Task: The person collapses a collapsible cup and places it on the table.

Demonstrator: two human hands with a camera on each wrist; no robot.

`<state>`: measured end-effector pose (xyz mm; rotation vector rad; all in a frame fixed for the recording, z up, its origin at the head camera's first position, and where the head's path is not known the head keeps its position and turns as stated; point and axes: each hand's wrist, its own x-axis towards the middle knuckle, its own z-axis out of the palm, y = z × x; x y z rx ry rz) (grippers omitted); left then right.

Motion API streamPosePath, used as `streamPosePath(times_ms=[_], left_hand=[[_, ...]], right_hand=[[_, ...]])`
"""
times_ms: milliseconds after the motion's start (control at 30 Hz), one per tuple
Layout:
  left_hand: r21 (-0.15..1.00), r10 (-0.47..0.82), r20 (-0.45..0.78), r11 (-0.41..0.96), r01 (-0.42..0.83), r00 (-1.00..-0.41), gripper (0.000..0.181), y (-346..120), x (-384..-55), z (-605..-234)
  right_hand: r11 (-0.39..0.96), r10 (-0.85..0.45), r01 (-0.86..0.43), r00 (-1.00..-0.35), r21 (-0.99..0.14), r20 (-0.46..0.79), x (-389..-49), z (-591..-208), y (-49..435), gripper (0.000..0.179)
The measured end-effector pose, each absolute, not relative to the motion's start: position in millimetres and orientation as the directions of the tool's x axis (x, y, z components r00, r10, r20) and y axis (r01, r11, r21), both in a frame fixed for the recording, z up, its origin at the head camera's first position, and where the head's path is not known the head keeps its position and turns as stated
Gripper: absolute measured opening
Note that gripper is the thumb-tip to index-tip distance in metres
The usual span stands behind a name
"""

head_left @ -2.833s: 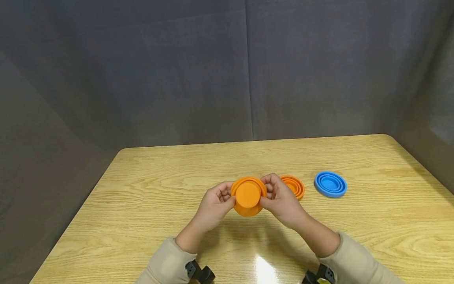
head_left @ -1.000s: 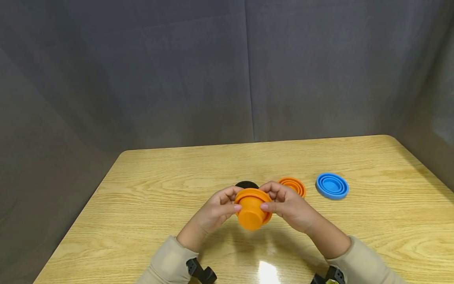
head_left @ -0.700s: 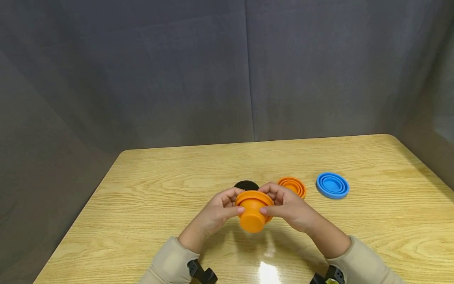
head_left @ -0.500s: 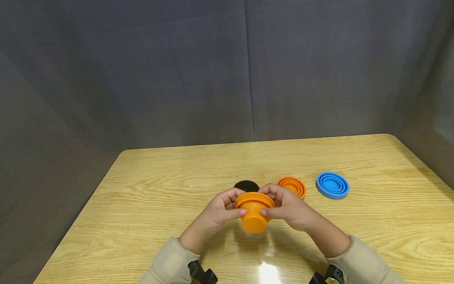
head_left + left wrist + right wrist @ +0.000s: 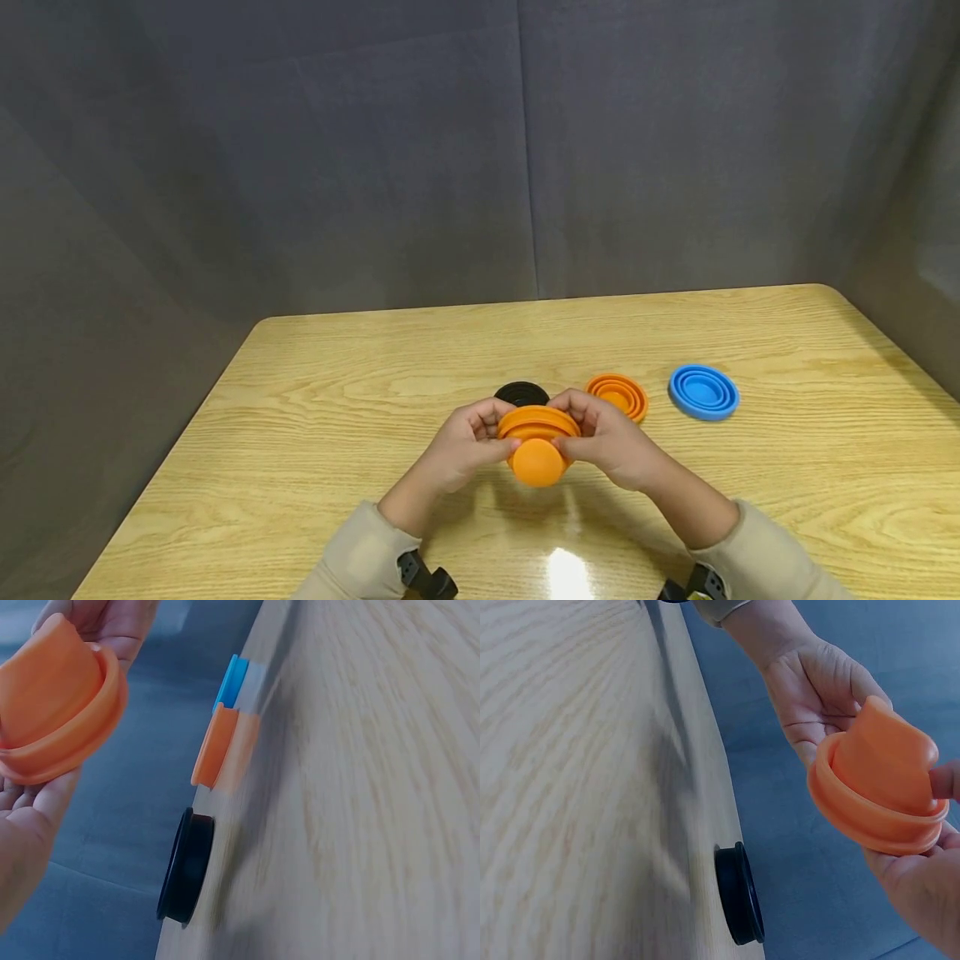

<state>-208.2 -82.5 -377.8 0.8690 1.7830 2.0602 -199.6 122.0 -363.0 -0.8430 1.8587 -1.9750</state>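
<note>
Between both hands, raised above the table, is an orange collapsible silicone cup (image 5: pixel 537 462), its rim away from me and its round base facing me. My left hand (image 5: pixel 465 446) grips its left side, thumb on the wall and fingers behind the rim. On the other side my right hand (image 5: pixel 607 442) does the same. The wall bulges and folds under the thumbs in the right wrist view. Just behind the hands lies a flattened black collapsible cup (image 5: pixel 521 393), partly hidden by the fingers.
A flattened orange cup (image 5: pixel 618 395) lies behind my right hand on the wooden table (image 5: pixel 337 400). Farther right is a flattened blue cup (image 5: pixel 703 392). A dark grey curtain (image 5: pixel 390 167) stands behind the table.
The cup was held higher, base toward me, then lowered and tilted, uncovering the black cup. Since half a second ago its base has turned up toward me and its wall looks shorter.
</note>
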Motion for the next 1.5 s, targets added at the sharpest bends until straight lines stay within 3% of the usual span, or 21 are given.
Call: streamPosePath(times_ms=[300, 700, 933, 1267, 1500], left_hand=[[0.956, 0.473, 0.277, -0.047, 0.289, -0.837, 0.022, -78.8, -211.1, -377.3], [0.950, 0.345, 0.242, 0.106, 0.294, -0.907, 0.021, -70.0, -202.1, -362.8], [0.948, 0.311, 0.239, 0.129, 0.290, -0.920, 0.019, -67.2, -197.5, -351.1], [0.966, 0.301, 0.228, 0.049, 0.254, -0.926, 0.022, -68.9, -212.5, -373.7], [0.965, 0.297, 0.228, 0.056, 0.255, -0.927, 0.022, -68.0, -211.6, -374.9]], right_hand=[[0.039, -0.443, -0.272, -0.867, -0.962, 0.227, -195.1, -358.7, 118.0, 0.022], [0.204, -0.294, -0.297, -0.927, -0.933, 0.231, -191.3, -360.7, 109.9, 0.021], [0.087, -0.344, -0.251, -0.916, -0.964, 0.207, -190.8, -361.7, 113.9, 0.030], [-0.142, -0.561, -0.164, -0.799, -0.976, 0.215, -192.3, -361.6, 125.3, 0.053], [-0.102, -0.540, -0.184, -0.815, -0.978, 0.210, -192.6, -362.1, 122.5, 0.049]])
